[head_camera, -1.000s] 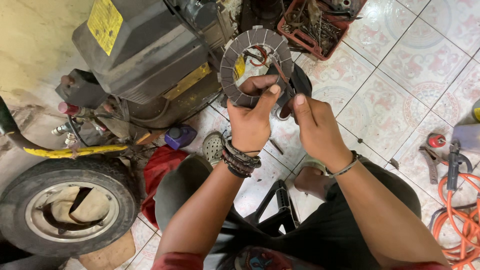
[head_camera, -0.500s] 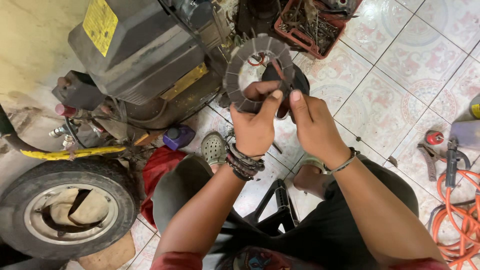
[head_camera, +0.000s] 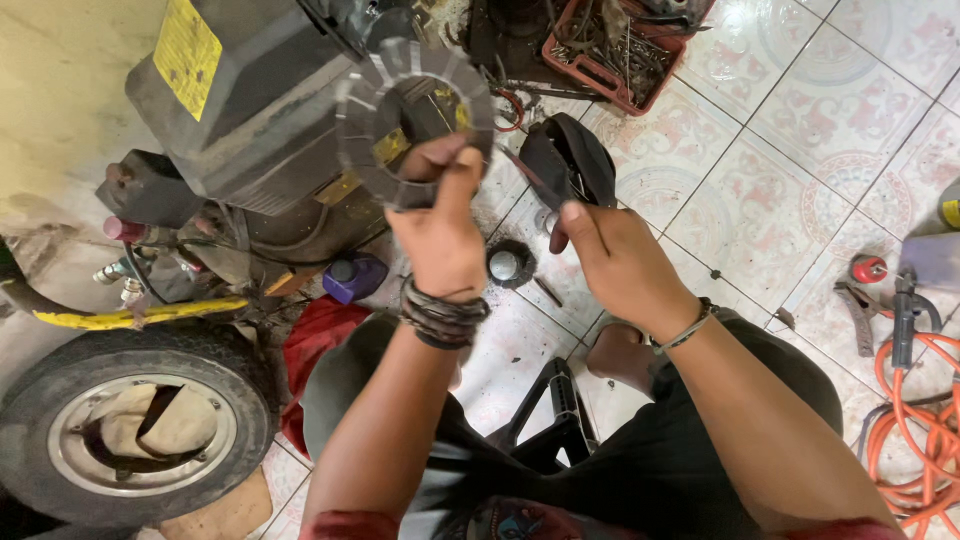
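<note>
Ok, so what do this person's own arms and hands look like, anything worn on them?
Both forearms are bare, with no sleeves reaching them and no gloves. The left hand has a stack of dark braided and beaded bracelets wrapped around the wrist. The right hand has a single thin, pale band bracelet at the wrist. No rings can be made out.
</note>
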